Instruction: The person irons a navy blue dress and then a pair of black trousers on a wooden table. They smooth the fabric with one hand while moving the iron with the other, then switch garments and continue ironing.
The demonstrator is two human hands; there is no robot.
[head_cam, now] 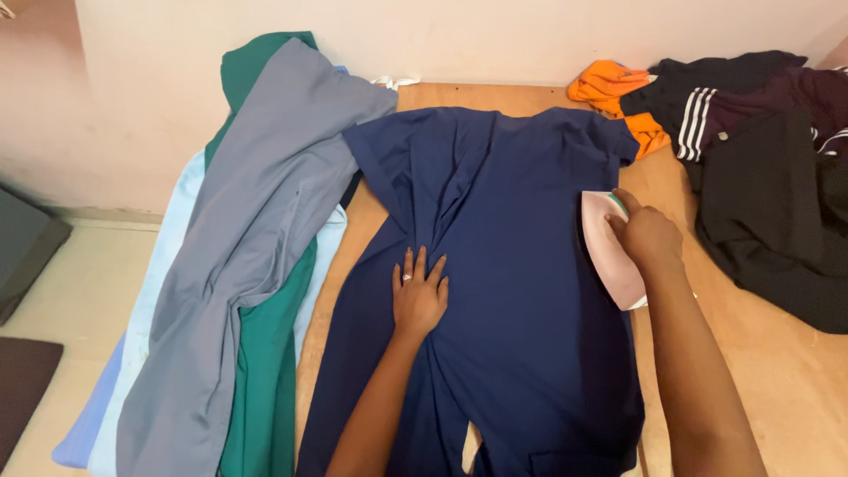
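Centrally in the frame, a navy shirt [521, 291] lies spread on a wooden board [777, 389], collar toward the wall at the top. The left hand [419, 296] rests flat on it, palm down, fingers splayed and pointing up the frame, holding nothing; a ring shows on one finger. Its forearm comes straight up from the bottom edge. Cloth bunches into folds just above and below this hand. The right hand [647, 237] is curled closed around the handle of a pale pink iron [609, 252], which sits on the shirt's right edge, nose toward the top. The right arm runs in from the lower right. Grey, green and light blue garments [256, 265] lie piled at left, dark clothes [768, 177] and an orange cloth [618, 97] at upper right.
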